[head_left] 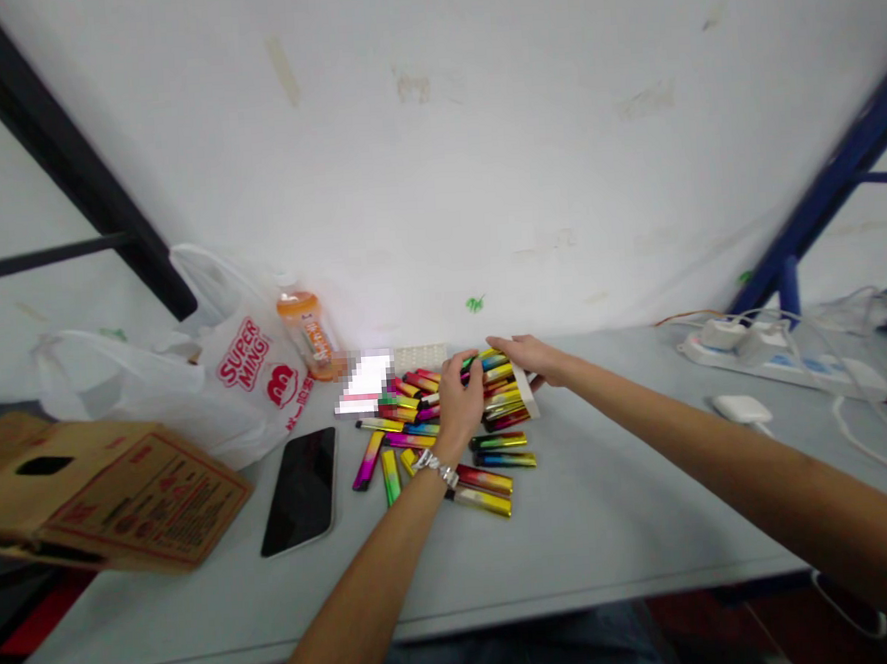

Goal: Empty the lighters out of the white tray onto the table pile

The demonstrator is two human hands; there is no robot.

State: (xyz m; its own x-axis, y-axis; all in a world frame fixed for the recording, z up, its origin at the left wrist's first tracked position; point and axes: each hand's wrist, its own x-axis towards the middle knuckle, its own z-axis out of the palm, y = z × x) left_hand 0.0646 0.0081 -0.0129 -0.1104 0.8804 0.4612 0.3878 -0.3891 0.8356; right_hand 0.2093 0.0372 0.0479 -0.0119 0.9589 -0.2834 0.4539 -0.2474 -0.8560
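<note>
Many shiny lighters in yellow, green, blue, magenta and red fades lie loose across the grey table; a magenta and yellow lighter (368,461) is at the left of the heap. On the right, a white tray (524,391) is tilted on its side, with a stack of lighters (502,397) lying in it. My right hand (535,358) grips the tray's upper edge from the right, its thumb partly hidden behind. My left hand (462,396), with a silver watch at the wrist, is curled among the lighters, closed round a green and black lighter (468,369) beside the stack.
A black phone (300,493) lies left of the heap. Behind it stand a white plastic bag (228,385) and an orange drink bottle (308,330). A cardboard box (123,492) sits far left. A power strip (783,356) and a white charger (741,409) with cables lie right.
</note>
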